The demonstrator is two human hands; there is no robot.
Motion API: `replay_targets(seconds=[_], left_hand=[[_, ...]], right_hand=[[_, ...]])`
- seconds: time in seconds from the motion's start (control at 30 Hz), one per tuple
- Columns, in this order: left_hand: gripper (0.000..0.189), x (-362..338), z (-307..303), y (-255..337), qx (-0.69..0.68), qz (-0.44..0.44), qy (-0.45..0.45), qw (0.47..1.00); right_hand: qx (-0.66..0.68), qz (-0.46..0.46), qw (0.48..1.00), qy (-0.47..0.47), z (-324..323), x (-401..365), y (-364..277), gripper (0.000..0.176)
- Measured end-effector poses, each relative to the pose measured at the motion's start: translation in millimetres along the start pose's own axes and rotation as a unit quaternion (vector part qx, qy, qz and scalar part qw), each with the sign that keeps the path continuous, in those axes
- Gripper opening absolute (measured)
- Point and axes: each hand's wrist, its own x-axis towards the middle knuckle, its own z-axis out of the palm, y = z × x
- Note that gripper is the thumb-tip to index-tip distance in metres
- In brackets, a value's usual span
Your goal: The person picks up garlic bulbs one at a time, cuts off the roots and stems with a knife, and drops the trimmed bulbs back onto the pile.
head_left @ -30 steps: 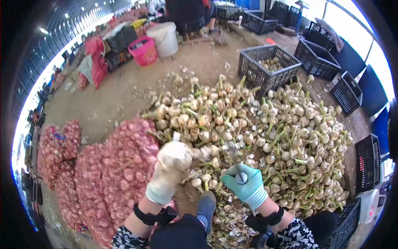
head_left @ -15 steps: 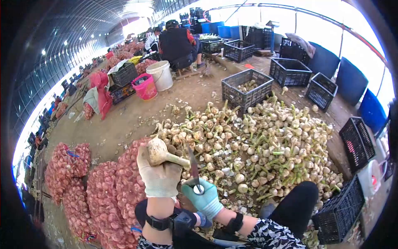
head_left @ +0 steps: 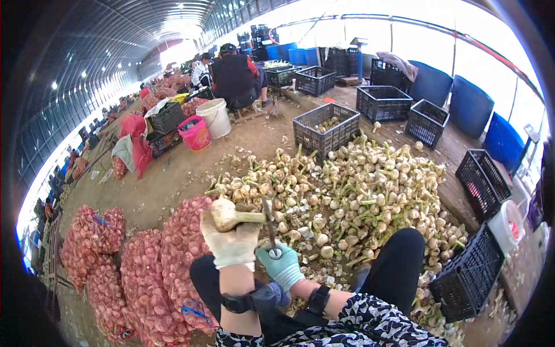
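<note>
My left hand (head_left: 234,243), in a pale work glove, is closed around a garlic bulb (head_left: 223,214) with a thick stem pointing right. My right hand (head_left: 283,267), in a light green glove, grips a knife (head_left: 269,224) by its handle, whose round pale end faces me. The dark blade stands upright and overlaps the cut end of the garlic stem in this view. Just beyond both hands spreads a large heap of garlic bulbs (head_left: 381,185), many with green stems and loose skins among them.
Red mesh sacks of garlic (head_left: 147,277) stand at the left. A black crate (head_left: 326,128) with some bulbs sits behind the heap; another crate (head_left: 469,277) is by my right knee. A pink bucket (head_left: 195,134), white bucket (head_left: 215,118) and seated people (head_left: 236,78) are farther back.
The garlic stem has swung up from slanting down to nearly level, and its end now meets the knife blade in view. The whole view has shifted slightly.
</note>
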Motion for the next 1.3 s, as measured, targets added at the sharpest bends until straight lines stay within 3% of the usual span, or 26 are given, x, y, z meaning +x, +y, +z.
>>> replay_targets(seconds=[0.03,0.1,0.17,0.2,0.23,0.3,0.33,0.4,0.5,0.53,0.57,0.63,0.67,0.7,0.73,0.77,0.8,0.83,0.9,0.97,1.03,1.1,1.13,1.17,1.23,1.3], left_hand=[[0.052,-7,12,6,-0.138,-0.058,0.066,0.987],[0.052,-20,31,9,-0.069,-0.023,-0.002,0.997],[0.051,-19,34,18,-0.028,0.013,-0.027,0.999],[0.050,-20,36,20,0.013,0.038,-0.029,0.999],[0.049,-21,36,20,0.052,0.059,-0.032,0.996],[0.046,-20,31,19,0.061,0.030,-0.016,0.998],[0.046,-21,31,15,0.058,0.009,0.000,0.998],[0.045,-15,24,7,0.057,-0.026,0.033,0.997],[0.043,-5,19,-19,0.033,-0.066,0.074,0.995],[0.042,19,-20,-26,0.048,-0.108,-0.058,0.991],[0.040,18,-15,-38,0.048,-0.147,-0.094,0.984],[0.038,27,-20,-73,0.062,-0.206,0.070,0.974],[0.037,30,-25,-91,0.061,-0.223,0.105,0.967],[0.037,33,-33,-112,0.062,-0.239,0.142,0.959],[0.037,45,-54,-135,0.087,-0.262,0.169,0.946],[0.037,58,-78,-156,0.112,-0.283,0.198,0.932],[0.034,65,-92,-173,0.114,-0.326,0.140,0.928],[0.030,77,-117,-201,0.115,-0.338,0.176,0.917],[0.027,66,-82,-237,0.142,-0.389,0.169,0.895],[0.031,84,-104,-289,0.208,-0.399,0.137,0.882],[0.046,70,-44,-326,0.233,-0.444,0.055,0.864],[0.054,65,-10,-363,0.189,-0.435,-0.301,0.827],[0.050,69,-9,-391,0.180,-0.503,-0.281,0.797],[0.043,72,-1,-397,0.153,-0.538,-0.122,0.820],[0.037,100,-25,-391,0.121,-0.417,-0.085,0.897],[0.030,140,-85,-360,0.159,-0.322,0.016,0.933]], right_hand=[[0.074,0.151,0.986,0.009,-1,2,12,0.014],[-0.102,0.216,0.971,-0.014,-25,4,42,0.024],[0.021,0.220,0.974,0.053,-42,0,46,0.027],[0.017,0.234,0.972,0.011,-61,2,16,0.026],[0.009,0.127,0.992,0.001,-81,12,3,0.028],[-0.058,0.044,0.997,0.041,-129,35,-45,0.031],[0.007,0.059,0.998,0.034,-160,35,-81,0.024],[-0.040,-0.054,0.988,0.139,-209,19,-143,0.016],[-0.132,-0.120,0.956,0.234,-278,-4,-182,0.014],[-0.178,-0.091,0.945,0.257,-301,-13,-179,0.013],[-0.223,-0.066,0.930,0.283,-328,-23,-166,0.011],[-0.366,-0.007,0.883,0.294,-414,-41,-85,0.014],[-0.372,0.096,0.877,0.288,-489,-47,2,0.020],[-0.594,0.195,0.750,0.214,-445,-72,-11,0.029],[-0.395,0.265,0.836,0.272,-440,-92,19,0.030],[-0.375,0.218,0.856,0.281,-454,-117,79,0.035],[-0.303,0.281,0.865,0.283,-447,-135,104,0.039],[-0.430,0.429,0.761,0.227,-469,-146,165,0.047],[-0.194,0.392,0.844,0.310,-436,-167,177,0.051],[-0.102,0.383,0.867,0.303,-419,-162,160,0.054],[-0.250,0.443,0.827,0.237,-419,-137,133,0.044],[-0.242,0.404,0.849,0.241,-430,-119,142,0.038],[-0.262,0.394,0.846,0.245,-454,-118,190,0.035],[-0.278,0.387,0.846,0.240,-464,-113,224,0.033],[-0.477,0.350,0.792,0.150,-494,-112,258,0.022],[-0.183,0.337,0.888,0.254,-495,-103,260,0.013]])
